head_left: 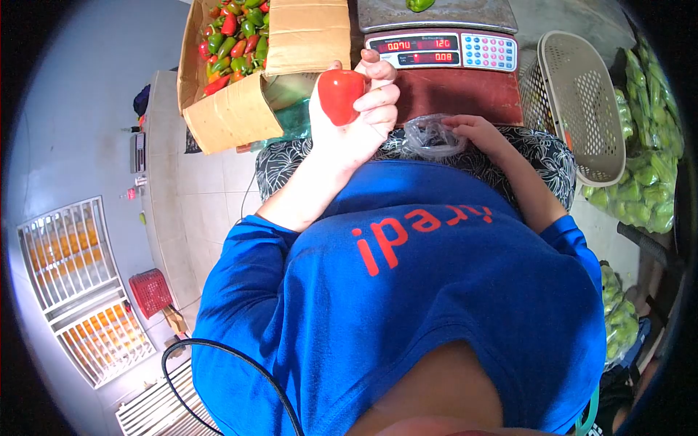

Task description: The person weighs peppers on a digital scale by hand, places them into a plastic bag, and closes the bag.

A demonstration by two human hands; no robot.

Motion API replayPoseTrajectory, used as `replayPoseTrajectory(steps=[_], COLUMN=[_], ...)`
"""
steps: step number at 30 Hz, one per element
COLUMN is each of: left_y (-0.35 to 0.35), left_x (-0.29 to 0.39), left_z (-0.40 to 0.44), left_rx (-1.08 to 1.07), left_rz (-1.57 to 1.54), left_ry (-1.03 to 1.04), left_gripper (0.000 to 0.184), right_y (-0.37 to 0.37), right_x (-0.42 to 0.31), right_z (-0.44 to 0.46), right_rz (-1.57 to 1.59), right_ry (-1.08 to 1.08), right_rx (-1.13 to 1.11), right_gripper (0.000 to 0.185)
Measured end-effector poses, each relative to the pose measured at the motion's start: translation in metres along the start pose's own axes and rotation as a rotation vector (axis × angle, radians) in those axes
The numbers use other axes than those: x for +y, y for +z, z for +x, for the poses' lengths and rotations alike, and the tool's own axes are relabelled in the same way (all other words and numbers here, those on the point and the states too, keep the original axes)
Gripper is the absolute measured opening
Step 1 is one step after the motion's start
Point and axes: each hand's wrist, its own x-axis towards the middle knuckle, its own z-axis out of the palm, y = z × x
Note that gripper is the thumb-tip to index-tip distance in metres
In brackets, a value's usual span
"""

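Observation:
My left hand (352, 138) is raised, palm toward me, with its fingers curled around a shiny red bell pepper (340, 97). In my lap, my right hand (476, 133) pinches a crumpled clear plastic bag (434, 138). Just ahead of both hands stands a red digital scale (462, 94) with lit red figures. A green bell pepper (420, 4) lies on its metal pan (465, 18), partly cut off by the frame's top edge. Left of the scale, an open cardboard box (229, 125) holds many red and green peppers (236, 45).
A beige perforated plastic basket (585, 109) stands right of the scale. Beyond it lie bags of green vegetables (647, 182). On the far left are a red basket (150, 292) and a white barred window (73, 251). A black cable (240, 356) loops beside my left arm.

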Motion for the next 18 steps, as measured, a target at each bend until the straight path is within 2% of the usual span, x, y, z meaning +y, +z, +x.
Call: replayPoseTrajectory(steps=[2, 5, 8, 11, 14, 17, 18], left_y=[-0.008, -0.015, -0.007, -0.014, -0.021, -0.026, -0.026], left_x=[0.004, 0.004, -0.008, -0.005, -0.003, 0.002, 0.003], left_z=[-0.001, -0.001, 0.002, 0.003, 0.002, 0.003, 0.002], left_rx=[-0.027, -0.047, 0.099, 0.074, 0.072, 0.064, 0.129], left_rz=[-0.104, -0.091, 0.115, 0.139, 0.028, 0.127, 0.191], left_ry=[-0.064, -0.057, 0.12, 0.102, 0.068, 0.066, 0.092], left_gripper=[0.028, 0.026, 0.022, 0.021, 0.025, 0.025, 0.025], right_y=[-0.001, -0.002, 0.0, 0.002, 0.003, 0.002, 0.003], right_x=[0.003, 0.003, 0.001, -0.001, -0.004, 0.002, 0.002], right_z=[0.001, 0.002, 0.001, -0.001, -0.002, 0.001, 0.002], right_rz=[0.011, -0.015, -0.002, 0.017, 0.004, -0.044, -0.065], right_ry=[0.001, -0.008, -0.021, -0.024, -0.01, -0.01, -0.016], right_rx=[-0.013, -0.02, -0.013, -0.013, -0.014, -0.018, -0.019], right_gripper=[0.042, 0.041, 0.041, 0.041, 0.041, 0.041, 0.041])
